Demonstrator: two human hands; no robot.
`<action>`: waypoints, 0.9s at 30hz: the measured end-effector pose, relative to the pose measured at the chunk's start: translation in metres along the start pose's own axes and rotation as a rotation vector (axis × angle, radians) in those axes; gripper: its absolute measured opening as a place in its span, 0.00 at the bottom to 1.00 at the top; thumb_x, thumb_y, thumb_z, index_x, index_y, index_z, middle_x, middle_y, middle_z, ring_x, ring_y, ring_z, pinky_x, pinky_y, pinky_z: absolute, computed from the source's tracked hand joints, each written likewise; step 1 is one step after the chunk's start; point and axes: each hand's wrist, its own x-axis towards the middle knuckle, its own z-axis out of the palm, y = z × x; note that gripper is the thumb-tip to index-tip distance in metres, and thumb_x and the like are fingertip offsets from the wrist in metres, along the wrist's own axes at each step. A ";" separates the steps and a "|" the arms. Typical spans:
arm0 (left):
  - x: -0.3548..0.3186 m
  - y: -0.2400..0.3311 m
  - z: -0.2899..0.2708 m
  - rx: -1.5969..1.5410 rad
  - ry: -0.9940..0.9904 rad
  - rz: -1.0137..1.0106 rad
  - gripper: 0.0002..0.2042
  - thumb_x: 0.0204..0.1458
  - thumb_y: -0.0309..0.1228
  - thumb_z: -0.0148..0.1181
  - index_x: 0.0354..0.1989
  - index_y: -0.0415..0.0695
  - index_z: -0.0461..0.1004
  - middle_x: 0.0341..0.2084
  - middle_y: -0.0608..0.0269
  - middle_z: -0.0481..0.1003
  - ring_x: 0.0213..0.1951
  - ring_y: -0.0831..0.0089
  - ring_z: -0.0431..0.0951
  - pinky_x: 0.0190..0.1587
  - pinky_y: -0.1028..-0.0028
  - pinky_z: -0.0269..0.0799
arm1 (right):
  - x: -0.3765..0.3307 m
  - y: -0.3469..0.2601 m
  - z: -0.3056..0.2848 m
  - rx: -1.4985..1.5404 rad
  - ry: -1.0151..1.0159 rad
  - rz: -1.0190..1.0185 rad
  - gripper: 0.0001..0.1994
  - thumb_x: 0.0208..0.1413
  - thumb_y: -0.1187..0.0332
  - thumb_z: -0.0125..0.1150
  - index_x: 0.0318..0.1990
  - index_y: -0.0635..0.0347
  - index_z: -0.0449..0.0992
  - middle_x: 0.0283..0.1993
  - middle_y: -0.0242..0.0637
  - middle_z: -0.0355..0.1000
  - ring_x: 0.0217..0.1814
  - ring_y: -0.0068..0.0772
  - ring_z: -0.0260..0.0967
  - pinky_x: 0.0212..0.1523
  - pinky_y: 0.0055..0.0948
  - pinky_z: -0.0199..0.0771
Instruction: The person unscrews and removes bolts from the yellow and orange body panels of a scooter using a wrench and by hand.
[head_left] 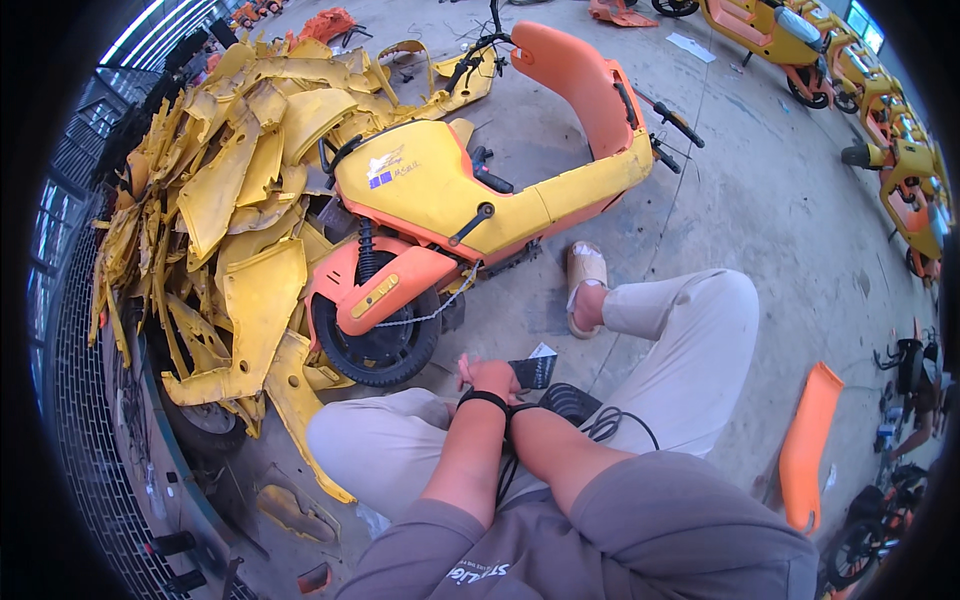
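Observation:
My forearms meet at the wrists above my lap, black bands round them. My left hand [492, 377] is bent over beside the scooter's rear wheel, its fingers mostly hidden. Next to it is a dark, flat, patterned piece [535, 371] with a white corner; whether the hand grips it I cannot tell. My right hand is largely behind the left wrist. A few fingertips show at the left, and I cannot tell whose they are. Ahead stands a yellow and orange electric scooter [530, 205], its rear wheel [375, 345] nearest me. A black cable [620, 422] loops over my lap.
A tall heap of yellow body panels [245, 180] rises at the left, against the scooter's rear. An orange panel [808, 450] lies on the floor at the right. More scooters [900, 160] line the far right. Another person [925, 410] is at the right edge.

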 end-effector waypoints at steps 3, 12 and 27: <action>0.066 -0.016 0.036 0.157 -0.051 0.241 0.30 0.51 0.52 0.49 0.63 0.59 0.67 0.66 0.57 0.61 0.68 0.51 0.56 0.63 0.37 0.47 | 0.009 -0.013 -0.009 0.024 0.027 -0.020 0.23 0.61 0.63 0.45 0.63 0.58 0.66 0.67 0.43 0.61 0.69 0.43 0.56 0.70 0.43 0.49; 0.106 0.031 0.056 -2.049 -0.163 -0.194 0.26 0.52 0.47 0.41 0.60 0.57 0.69 0.61 0.60 0.67 0.59 0.63 0.63 0.58 0.40 0.51 | 0.002 0.003 0.004 0.009 0.025 0.025 0.23 0.61 0.63 0.45 0.62 0.57 0.66 0.67 0.44 0.61 0.69 0.43 0.56 0.70 0.44 0.49; 0.035 0.018 0.013 -0.690 -0.089 -0.188 0.26 0.54 0.50 0.38 0.58 0.61 0.72 0.55 0.70 0.72 0.58 0.73 0.61 0.60 0.48 0.46 | 0.020 -0.010 -0.010 0.048 0.102 0.018 0.23 0.60 0.62 0.45 0.62 0.57 0.66 0.66 0.44 0.61 0.68 0.43 0.57 0.69 0.45 0.49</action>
